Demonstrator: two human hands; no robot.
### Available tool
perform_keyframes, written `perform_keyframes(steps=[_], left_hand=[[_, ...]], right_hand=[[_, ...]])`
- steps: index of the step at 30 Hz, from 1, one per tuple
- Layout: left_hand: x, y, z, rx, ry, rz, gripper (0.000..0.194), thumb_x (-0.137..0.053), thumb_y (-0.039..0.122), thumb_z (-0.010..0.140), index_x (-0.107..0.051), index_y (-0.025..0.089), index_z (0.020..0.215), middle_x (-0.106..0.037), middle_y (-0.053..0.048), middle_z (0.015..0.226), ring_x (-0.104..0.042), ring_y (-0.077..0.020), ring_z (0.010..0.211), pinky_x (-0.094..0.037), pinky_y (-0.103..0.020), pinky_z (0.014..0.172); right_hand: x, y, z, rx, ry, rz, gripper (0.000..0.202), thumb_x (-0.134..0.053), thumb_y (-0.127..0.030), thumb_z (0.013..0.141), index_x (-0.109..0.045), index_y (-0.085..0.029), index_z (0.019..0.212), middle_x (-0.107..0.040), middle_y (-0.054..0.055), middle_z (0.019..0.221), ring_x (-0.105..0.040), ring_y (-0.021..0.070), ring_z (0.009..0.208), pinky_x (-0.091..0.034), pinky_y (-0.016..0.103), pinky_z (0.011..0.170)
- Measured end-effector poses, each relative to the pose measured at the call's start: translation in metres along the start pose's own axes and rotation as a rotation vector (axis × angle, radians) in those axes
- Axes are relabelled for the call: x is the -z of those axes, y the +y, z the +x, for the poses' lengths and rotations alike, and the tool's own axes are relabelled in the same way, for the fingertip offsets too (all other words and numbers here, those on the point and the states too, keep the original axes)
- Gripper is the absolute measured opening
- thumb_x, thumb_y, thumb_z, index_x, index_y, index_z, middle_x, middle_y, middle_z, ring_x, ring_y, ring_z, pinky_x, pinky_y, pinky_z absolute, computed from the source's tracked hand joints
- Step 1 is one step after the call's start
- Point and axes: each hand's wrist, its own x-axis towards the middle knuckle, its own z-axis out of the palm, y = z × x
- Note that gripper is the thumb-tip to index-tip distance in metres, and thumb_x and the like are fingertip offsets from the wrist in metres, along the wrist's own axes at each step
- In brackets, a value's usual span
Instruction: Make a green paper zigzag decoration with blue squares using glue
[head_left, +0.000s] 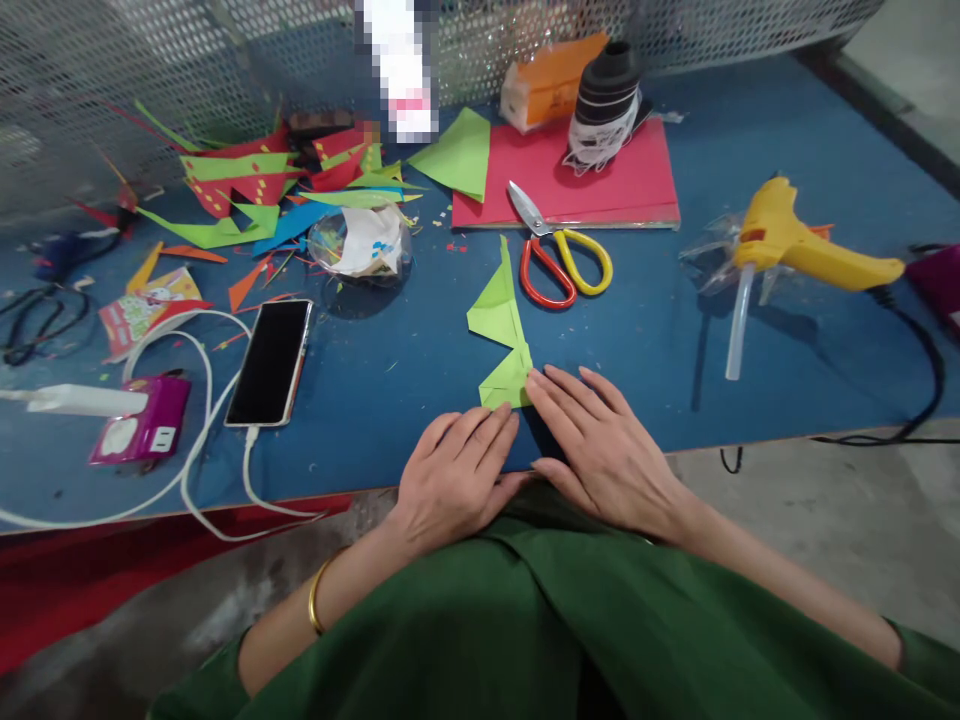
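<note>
Green garment (480, 625) nearest | left hand (454, 475) and right hand (611, 455) palms down, angled inward | fingers extended, unclenched, tips touching lime paper cutout (499, 308) | cutout flat on bench (382, 380), near scissors (538, 228) | purple device (169, 400): label too small to read

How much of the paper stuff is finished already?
The dotted red and green paper shape at the back left looks already put together. Being worked on now is the light green folded piece, with the left hand and right hand both at its near end. It shows no dots and lies apart from the dotted one, so decorating and joining may be left, if it's meant to match.
</note>
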Motion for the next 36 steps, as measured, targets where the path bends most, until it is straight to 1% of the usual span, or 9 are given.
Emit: perform_keyframes(steps=[3,6,12,19,22,25,29,33,36], left_hand=[[-0.002,0.000,-0.003,-0.010,-0.003,0.017,0.045,-0.058,0.040,0.097,-0.067,0.011,0.129,-0.073,-0.012,0.127,-0.067,-0.0239,0.113,-0.045,-0.038,0.099],[-0.004,-0.001,-0.004,-0.032,-0.013,0.044,0.045,-0.052,0.039,0.100,-0.067,0.009,0.130,-0.073,-0.014,0.127,-0.066,-0.0252,0.116,-0.044,-0.037,0.102],[-0.004,-0.001,-0.002,-0.066,-0.051,0.063,0.045,-0.043,0.037,0.105,-0.066,0.008,0.131,-0.071,-0.012,0.131,-0.063,-0.0234,0.121,-0.044,-0.037,0.103],[-0.006,0.000,-0.002,-0.061,-0.067,0.083,0.050,-0.040,0.041,0.106,-0.060,0.007,0.137,-0.070,-0.011,0.133,-0.062,-0.0222,0.121,-0.043,-0.037,0.104],[-0.007,0.000,-0.003,-0.070,-0.063,0.105,0.050,-0.040,0.042,0.106,-0.062,0.009,0.137,-0.069,-0.009,0.134,-0.061,-0.0213,0.122,-0.042,-0.037,0.104],[-0.007,0.000,-0.003,-0.077,-0.069,0.119,0.046,-0.042,0.038,0.106,-0.064,0.009,0.134,-0.070,-0.009,0.133,-0.060,-0.0205,0.121,-0.042,-0.036,0.104],[-0.009,0.002,-0.004,-0.022,0.021,0.133,0.046,-0.047,0.043,0.103,-0.067,0.013,0.133,-0.073,-0.006,0.128,-0.064,-0.0187,0.113,-0.042,-0.035,0.101],[-0.015,0.004,-0.009,0.034,0.148,0.156,0.049,-0.043,0.047,0.104,-0.070,0.015,0.128,-0.077,-0.004,0.120,-0.066,-0.0178,0.103,-0.041,-0.035,0.097],[-0.016,0.004,-0.012,0.037,0.163,0.173,0.050,-0.041,0.047,0.104,-0.071,0.015,0.127,-0.076,-0.006,0.122,-0.065,-0.0191,0.105,-0.040,-0.034,0.096]], right_hand=[[0.000,-0.006,0.000,0.050,0.050,-0.005,0.072,-0.034,-0.053,0.103,-0.045,0.003,0.147,-0.056,0.021,0.148,-0.042,0.0347,0.144,-0.033,0.054,0.118],[-0.002,-0.012,0.002,0.118,0.075,-0.037,0.067,-0.033,-0.050,0.104,-0.053,0.004,0.139,-0.064,0.021,0.139,-0.049,0.0335,0.138,-0.036,0.052,0.117],[0.003,-0.013,0.000,0.062,0.103,-0.124,0.058,-0.037,-0.043,0.105,-0.061,0.003,0.129,-0.070,0.019,0.131,-0.058,0.0355,0.129,-0.038,0.055,0.112],[0.003,-0.015,-0.001,0.097,0.133,-0.194,0.058,-0.039,-0.043,0.105,-0.063,0.006,0.125,-0.071,0.020,0.127,-0.065,0.0324,0.118,-0.041,0.050,0.108],[0.001,-0.015,0.000,0.114,0.123,-0.203,0.058,-0.038,-0.042,0.106,-0.063,0.005,0.126,-0.070,0.021,0.128,-0.064,0.0321,0.121,-0.040,0.050,0.109],[0.000,-0.017,0.002,0.138,0.105,-0.223,0.061,-0.035,-0.042,0.106,-0.061,0.008,0.129,-0.067,0.024,0.132,-0.061,0.0327,0.126,-0.038,0.049,0.111],[0.002,-0.018,0.001,0.106,0.086,-0.223,0.065,-0.038,-0.047,0.105,-0.059,0.009,0.131,-0.066,0.023,0.134,-0.060,0.0335,0.127,-0.036,0.050,0.113],[0.004,-0.019,0.000,0.078,0.105,-0.224,0.063,-0.043,-0.048,0.104,-0.062,0.007,0.128,-0.070,0.021,0.129,-0.062,0.0329,0.123,-0.034,0.049,0.115],[0.003,-0.019,0.002,0.054,0.127,-0.220,0.059,-0.045,-0.045,0.103,-0.062,0.006,0.128,-0.072,0.019,0.126,-0.062,0.0326,0.122,-0.032,0.049,0.116]])
